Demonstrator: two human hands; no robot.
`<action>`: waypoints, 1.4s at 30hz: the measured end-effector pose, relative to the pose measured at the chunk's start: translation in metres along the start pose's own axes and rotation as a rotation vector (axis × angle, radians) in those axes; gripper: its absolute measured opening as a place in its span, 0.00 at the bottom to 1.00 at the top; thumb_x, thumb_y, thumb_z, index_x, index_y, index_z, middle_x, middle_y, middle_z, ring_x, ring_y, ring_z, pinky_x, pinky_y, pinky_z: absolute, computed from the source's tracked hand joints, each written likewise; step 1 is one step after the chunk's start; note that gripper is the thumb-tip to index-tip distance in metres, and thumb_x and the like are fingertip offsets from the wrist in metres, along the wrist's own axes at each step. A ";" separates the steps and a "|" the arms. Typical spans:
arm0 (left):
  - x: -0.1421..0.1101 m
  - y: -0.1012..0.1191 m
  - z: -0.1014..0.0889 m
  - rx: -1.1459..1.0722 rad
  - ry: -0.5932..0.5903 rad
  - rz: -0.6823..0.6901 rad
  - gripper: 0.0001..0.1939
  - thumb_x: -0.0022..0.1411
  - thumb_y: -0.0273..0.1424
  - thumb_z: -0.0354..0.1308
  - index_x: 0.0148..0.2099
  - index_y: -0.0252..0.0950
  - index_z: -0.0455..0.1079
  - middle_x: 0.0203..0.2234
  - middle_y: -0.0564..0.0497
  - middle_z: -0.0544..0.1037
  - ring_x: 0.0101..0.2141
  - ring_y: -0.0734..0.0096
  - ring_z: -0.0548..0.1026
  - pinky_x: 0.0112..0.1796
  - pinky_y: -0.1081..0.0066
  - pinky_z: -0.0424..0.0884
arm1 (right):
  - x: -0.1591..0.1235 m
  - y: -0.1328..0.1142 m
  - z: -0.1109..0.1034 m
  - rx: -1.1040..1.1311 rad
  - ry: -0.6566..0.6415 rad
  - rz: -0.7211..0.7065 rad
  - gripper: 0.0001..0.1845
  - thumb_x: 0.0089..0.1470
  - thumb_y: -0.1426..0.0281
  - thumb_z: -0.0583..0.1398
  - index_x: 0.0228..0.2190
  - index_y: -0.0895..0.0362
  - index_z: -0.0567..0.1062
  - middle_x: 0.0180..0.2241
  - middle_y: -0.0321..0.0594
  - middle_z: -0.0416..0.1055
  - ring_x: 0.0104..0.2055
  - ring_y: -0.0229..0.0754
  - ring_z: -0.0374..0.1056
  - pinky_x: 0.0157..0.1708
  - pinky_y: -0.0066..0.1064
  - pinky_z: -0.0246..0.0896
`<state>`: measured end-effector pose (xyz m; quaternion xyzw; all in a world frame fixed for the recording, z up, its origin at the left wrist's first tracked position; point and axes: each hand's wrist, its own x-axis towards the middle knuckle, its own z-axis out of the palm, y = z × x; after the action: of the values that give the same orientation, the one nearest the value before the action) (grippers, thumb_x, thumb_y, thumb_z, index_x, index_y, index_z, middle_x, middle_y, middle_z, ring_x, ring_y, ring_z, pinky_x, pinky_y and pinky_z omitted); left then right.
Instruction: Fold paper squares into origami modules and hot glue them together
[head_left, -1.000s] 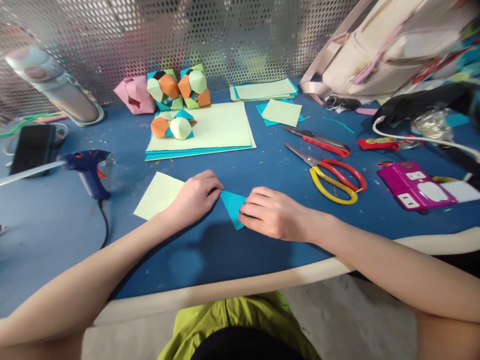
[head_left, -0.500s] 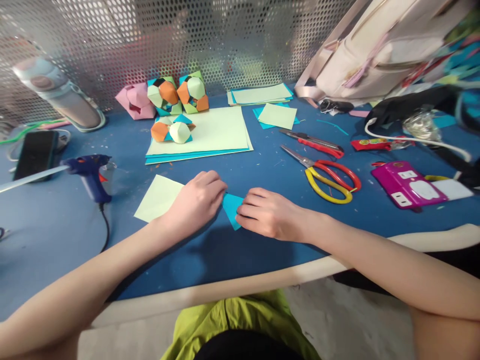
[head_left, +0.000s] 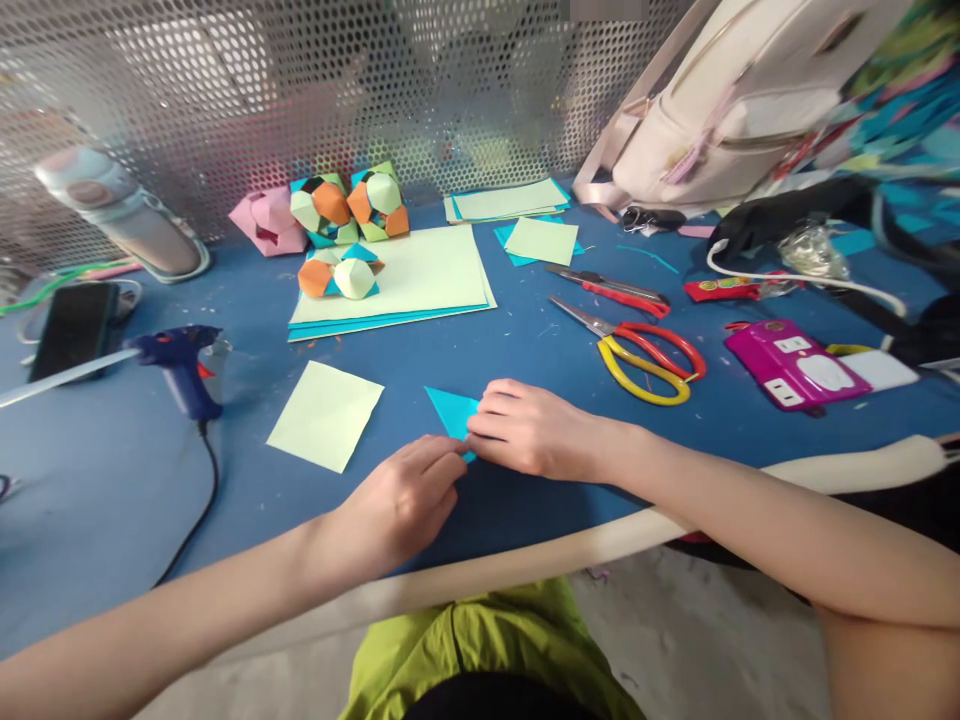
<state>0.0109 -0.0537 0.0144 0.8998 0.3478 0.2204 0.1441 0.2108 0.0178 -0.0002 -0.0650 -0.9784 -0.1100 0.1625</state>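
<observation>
A folded piece of blue paper (head_left: pixel 451 408) lies on the blue table, one pointed corner sticking out to the left. My right hand (head_left: pixel 525 428) covers its right part, the fingers closed on it. At the paper's near edge my left hand (head_left: pixel 412 492) pinches with thumb and forefinger, the fingertips meeting those of the right. A pale green paper square (head_left: pixel 325 415) rests flat to the left of the blue piece. Behind it sits a partly built paper model (head_left: pixel 341 273) in orange, green and blue, on a stack of pale green and blue sheets (head_left: pixel 431 270).
Scissors (head_left: pixel 645 365) and a red box cutter (head_left: pixel 615 291) lie to the right, beside a purple power strip (head_left: pixel 799 365). On the left are a glue gun (head_left: pixel 184 372), a phone (head_left: pixel 73 330) and a bottle (head_left: pixel 124 212). Finished paper balls (head_left: pixel 379 203) and a backpack (head_left: pixel 742 110) stand behind.
My left hand has moved from the blue paper's far corner down to its near edge, uncovering the pale green square. The right hand has stayed on the blue paper.
</observation>
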 end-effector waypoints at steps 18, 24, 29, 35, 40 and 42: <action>0.002 -0.002 0.009 0.238 0.044 0.201 0.07 0.62 0.24 0.47 0.38 0.31 0.67 0.29 0.43 0.76 0.36 0.60 0.75 0.34 0.62 0.75 | -0.024 0.005 -0.007 0.057 -0.025 0.226 0.15 0.60 0.78 0.48 0.42 0.63 0.73 0.46 0.52 0.70 0.48 0.47 0.64 0.43 0.41 0.62; 0.002 -0.003 0.008 0.223 0.055 0.216 0.07 0.61 0.24 0.48 0.39 0.28 0.67 0.29 0.42 0.76 0.35 0.59 0.75 0.34 0.61 0.75 | -0.045 -0.001 -0.034 0.175 -0.107 0.415 0.19 0.54 0.77 0.55 0.48 0.63 0.70 0.53 0.52 0.66 0.53 0.52 0.61 0.49 0.47 0.62; 0.003 -0.003 0.010 0.232 0.070 0.234 0.07 0.61 0.24 0.50 0.38 0.28 0.68 0.28 0.42 0.75 0.34 0.59 0.75 0.33 0.61 0.74 | -0.020 -0.002 -0.045 0.350 0.131 0.412 0.14 0.58 0.79 0.50 0.41 0.63 0.73 0.39 0.48 0.73 0.42 0.43 0.66 0.42 0.38 0.68; 0.002 0.001 0.011 0.261 0.096 0.242 0.07 0.60 0.25 0.50 0.35 0.29 0.68 0.25 0.43 0.74 0.29 0.61 0.73 0.30 0.62 0.74 | 0.016 -0.001 -0.001 0.369 0.165 0.168 0.17 0.61 0.79 0.46 0.40 0.68 0.74 0.43 0.51 0.73 0.46 0.45 0.67 0.46 0.38 0.66; 0.001 0.002 0.010 0.244 0.066 0.240 0.07 0.59 0.26 0.50 0.32 0.30 0.68 0.23 0.44 0.73 0.26 0.63 0.73 0.29 0.63 0.74 | 0.012 -0.007 0.023 0.424 0.011 0.154 0.21 0.62 0.76 0.44 0.53 0.71 0.65 0.57 0.55 0.61 0.62 0.47 0.53 0.60 0.42 0.52; 0.001 0.001 0.009 0.225 0.070 0.245 0.07 0.59 0.26 0.50 0.33 0.29 0.68 0.25 0.43 0.74 0.29 0.62 0.74 0.31 0.63 0.75 | 0.010 -0.007 0.023 0.411 -0.103 0.198 0.23 0.61 0.77 0.44 0.57 0.71 0.59 0.61 0.56 0.53 0.64 0.49 0.46 0.61 0.46 0.48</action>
<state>0.0167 -0.0547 0.0073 0.9378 0.2627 0.2270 0.0021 0.1929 0.0175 -0.0197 -0.1318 -0.9761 0.1112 0.1321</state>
